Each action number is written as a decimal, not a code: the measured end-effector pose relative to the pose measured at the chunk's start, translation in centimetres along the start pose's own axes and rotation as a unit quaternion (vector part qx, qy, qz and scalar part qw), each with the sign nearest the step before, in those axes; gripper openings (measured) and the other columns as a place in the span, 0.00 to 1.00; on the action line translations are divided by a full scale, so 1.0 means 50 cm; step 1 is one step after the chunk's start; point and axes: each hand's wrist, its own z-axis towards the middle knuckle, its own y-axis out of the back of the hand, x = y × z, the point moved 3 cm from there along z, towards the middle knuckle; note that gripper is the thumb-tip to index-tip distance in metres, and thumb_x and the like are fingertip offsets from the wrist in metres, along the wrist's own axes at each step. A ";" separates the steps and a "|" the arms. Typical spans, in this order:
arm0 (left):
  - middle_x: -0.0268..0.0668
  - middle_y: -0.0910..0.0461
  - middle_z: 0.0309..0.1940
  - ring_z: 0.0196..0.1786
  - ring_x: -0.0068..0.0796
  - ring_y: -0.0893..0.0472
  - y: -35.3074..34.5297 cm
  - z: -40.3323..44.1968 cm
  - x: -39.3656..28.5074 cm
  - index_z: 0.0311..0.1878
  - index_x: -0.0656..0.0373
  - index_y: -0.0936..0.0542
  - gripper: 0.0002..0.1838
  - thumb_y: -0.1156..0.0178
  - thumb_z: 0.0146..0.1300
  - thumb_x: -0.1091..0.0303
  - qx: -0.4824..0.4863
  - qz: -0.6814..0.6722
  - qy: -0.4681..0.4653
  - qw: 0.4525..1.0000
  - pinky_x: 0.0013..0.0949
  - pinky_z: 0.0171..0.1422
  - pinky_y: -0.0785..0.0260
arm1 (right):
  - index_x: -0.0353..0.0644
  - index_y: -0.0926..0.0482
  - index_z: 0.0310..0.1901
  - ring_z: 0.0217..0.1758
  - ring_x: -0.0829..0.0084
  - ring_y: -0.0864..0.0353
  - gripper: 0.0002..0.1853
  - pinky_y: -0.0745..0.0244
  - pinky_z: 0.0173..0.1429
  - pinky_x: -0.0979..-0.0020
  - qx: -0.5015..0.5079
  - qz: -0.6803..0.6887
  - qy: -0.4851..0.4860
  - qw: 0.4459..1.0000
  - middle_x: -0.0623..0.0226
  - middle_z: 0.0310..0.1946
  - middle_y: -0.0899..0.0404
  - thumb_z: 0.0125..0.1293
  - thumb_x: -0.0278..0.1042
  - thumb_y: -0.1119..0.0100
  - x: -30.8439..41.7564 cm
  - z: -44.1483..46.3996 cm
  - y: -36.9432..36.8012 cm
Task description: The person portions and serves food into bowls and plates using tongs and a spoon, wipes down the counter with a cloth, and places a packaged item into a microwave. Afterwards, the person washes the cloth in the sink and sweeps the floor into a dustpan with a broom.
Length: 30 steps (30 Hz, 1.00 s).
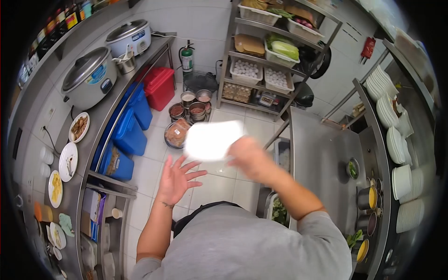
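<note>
A white plate or shallow dish (212, 140), blurred by motion, is held out over the tiled floor in front of my body. My right hand (249, 156) grips it at its right edge. Just below its left side is my left hand (176, 181), palm up with the fingers spread and holding nothing. Whether the left fingertips touch the dish cannot be made out.
Left counter (100, 105) bears rice cookers and plates of food. Metal bowls (197, 110) and a fire extinguisher (187, 58) stand ahead. A shelf rack (259, 69) holds eggs and vegetables. Steel table (317, 154) and stacked white plates (401, 182) are at right.
</note>
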 end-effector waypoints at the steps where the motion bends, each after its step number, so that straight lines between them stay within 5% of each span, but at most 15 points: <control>1: 0.47 0.26 0.52 0.49 0.41 0.22 0.045 -0.028 -0.023 0.58 0.61 0.32 0.29 0.56 0.66 0.46 -0.020 -0.019 -0.011 1.000 0.41 0.44 0.26 | 0.40 0.25 0.35 0.41 0.58 0.27 0.12 0.34 0.48 0.60 0.042 0.036 0.054 0.997 0.62 0.33 0.25 0.48 0.30 0.34 0.024 0.024 -0.084; 5: 0.46 0.24 0.47 0.47 0.42 0.21 0.293 -0.190 -0.070 0.57 0.64 0.32 0.27 0.47 0.52 0.65 -0.193 0.055 -0.052 0.978 0.43 0.42 0.24 | 0.42 0.24 0.36 0.46 0.60 0.28 0.12 0.36 0.53 0.62 0.238 0.139 0.119 0.954 0.63 0.36 0.25 0.50 0.32 0.35 0.164 0.124 -0.333; 8: 0.45 0.24 0.47 0.45 0.42 0.21 0.391 -0.350 -0.117 0.58 0.64 0.33 0.33 0.47 0.42 0.71 -0.272 0.038 -0.110 0.955 0.43 0.39 0.24 | 0.43 0.24 0.38 0.50 0.61 0.30 0.12 0.36 0.55 0.63 0.195 0.245 0.152 0.938 0.63 0.39 0.25 0.53 0.35 0.36 0.255 0.227 -0.439; 12: 0.48 0.29 0.54 0.51 0.46 0.24 0.511 -0.586 -0.173 0.62 0.65 0.38 0.39 0.48 0.38 0.75 -0.414 0.065 -0.212 0.883 0.45 0.40 0.23 | 0.42 0.24 0.40 0.51 0.59 0.31 0.13 0.34 0.53 0.63 0.180 0.313 0.055 0.931 0.62 0.40 0.26 0.57 0.39 0.38 0.333 0.389 -0.566; 17: 0.47 0.29 0.53 0.49 0.47 0.23 0.591 -0.791 -0.247 0.62 0.63 0.38 0.40 0.45 0.37 0.71 -0.568 0.057 -0.259 0.779 0.44 0.39 0.22 | 0.38 0.25 0.26 0.41 0.55 0.28 0.15 0.32 0.46 0.60 0.214 0.354 -0.033 0.910 0.57 0.31 0.25 0.59 0.42 0.40 0.437 0.500 -0.747; 20: 0.47 0.29 0.53 0.50 0.46 0.24 0.666 -0.868 -0.255 0.62 0.63 0.37 0.39 0.46 0.38 0.71 -0.580 0.024 -0.328 0.746 0.45 0.39 0.22 | 0.37 0.26 0.29 0.42 0.55 0.27 0.11 0.32 0.47 0.60 0.178 0.342 0.012 0.923 0.56 0.33 0.26 0.59 0.37 0.41 0.464 0.535 -0.864; 22: 0.47 0.31 0.56 0.56 0.46 0.27 0.680 -0.882 -0.280 0.64 0.64 0.38 0.40 0.48 0.39 0.75 -0.584 -0.003 -0.324 0.744 0.44 0.55 0.29 | 0.40 0.25 0.42 0.43 0.57 0.27 0.07 0.32 0.52 0.63 0.058 0.361 0.119 0.923 0.59 0.40 0.26 0.63 0.30 0.47 0.451 0.580 -0.924; 25: 0.45 0.30 0.56 0.58 0.43 0.29 0.723 -0.875 -0.323 0.63 0.64 0.38 0.39 0.49 0.39 0.77 -0.585 -0.053 -0.351 0.729 0.39 0.62 0.35 | 0.40 0.26 0.48 0.43 0.62 0.25 0.15 0.28 0.48 0.66 0.157 0.336 -0.009 0.928 0.58 0.44 0.25 0.58 0.25 0.42 0.449 0.655 -0.987; 30: 0.43 0.32 0.57 0.60 0.41 0.32 0.774 -0.865 -0.429 0.64 0.63 0.40 0.41 0.50 0.37 0.79 -0.596 -0.087 -0.385 0.700 0.37 0.66 0.41 | 0.37 0.24 0.45 0.37 0.65 0.23 0.15 0.27 0.43 0.68 0.241 0.248 -0.056 0.937 0.56 0.37 0.21 0.58 0.34 0.38 0.492 0.809 -1.161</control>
